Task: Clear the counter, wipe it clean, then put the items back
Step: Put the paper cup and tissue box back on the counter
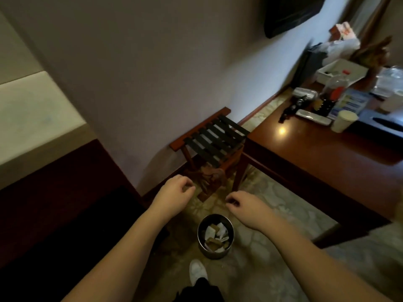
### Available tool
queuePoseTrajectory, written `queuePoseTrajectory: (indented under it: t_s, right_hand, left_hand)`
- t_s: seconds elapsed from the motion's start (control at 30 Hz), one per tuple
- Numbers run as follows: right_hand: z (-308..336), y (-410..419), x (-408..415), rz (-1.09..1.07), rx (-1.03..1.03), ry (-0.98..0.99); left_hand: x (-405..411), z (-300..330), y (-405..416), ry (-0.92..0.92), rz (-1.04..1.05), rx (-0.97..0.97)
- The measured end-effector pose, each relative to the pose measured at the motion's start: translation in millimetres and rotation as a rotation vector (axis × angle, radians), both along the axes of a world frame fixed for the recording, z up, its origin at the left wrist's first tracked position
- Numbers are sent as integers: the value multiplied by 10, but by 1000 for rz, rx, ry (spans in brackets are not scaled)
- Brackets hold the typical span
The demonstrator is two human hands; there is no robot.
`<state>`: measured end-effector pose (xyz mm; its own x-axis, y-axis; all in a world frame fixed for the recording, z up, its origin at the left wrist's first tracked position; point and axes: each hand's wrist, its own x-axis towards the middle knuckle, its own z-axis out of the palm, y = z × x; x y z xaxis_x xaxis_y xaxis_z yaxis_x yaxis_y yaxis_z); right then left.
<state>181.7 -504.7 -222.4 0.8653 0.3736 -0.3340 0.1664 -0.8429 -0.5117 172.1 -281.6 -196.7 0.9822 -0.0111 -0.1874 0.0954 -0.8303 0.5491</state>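
A dark wooden counter [322, 153] runs along the right, its near part bare and shiny. At its far end lie several items: a white paper cup [343, 121], a remote control [313, 117], a blue-and-white box [346, 103], a white tray [341, 70] and plastic bags. My left hand [174, 190] and my right hand [246, 203] hover side by side above the floor, left of the counter. Both hold nothing, with fingers loosely curled downward and apart.
A round metal bin [214, 236] with paper scraps stands on the floor below my hands. A wooden luggage rack [213, 138] with black straps sits against the wall. A dark cabinet edge [54, 203] lies at the left. My white shoe [197, 271] is near the bin.
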Motion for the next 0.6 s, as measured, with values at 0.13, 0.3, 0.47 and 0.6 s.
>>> queuePoseTrajectory:
  t_s: [0.13, 0.3, 0.47, 0.6]
  right_hand:
    - [-187, -402, 240, -122, -38, 24]
    - [-290, -864, 588, -266, -121, 69]
    - [-332, -1378, 943, -442, -137, 130]
    - [-347, -1748, 1084, -608, -157, 138]
  left_hand:
    - [503, -165, -279, 28, -93, -33]
    - [1187, -346, -643, 73, -205, -50]
    - [1813, -398, -999, 97, -285, -62]
    - [2233, -409, -1364, 98, -341, -51]
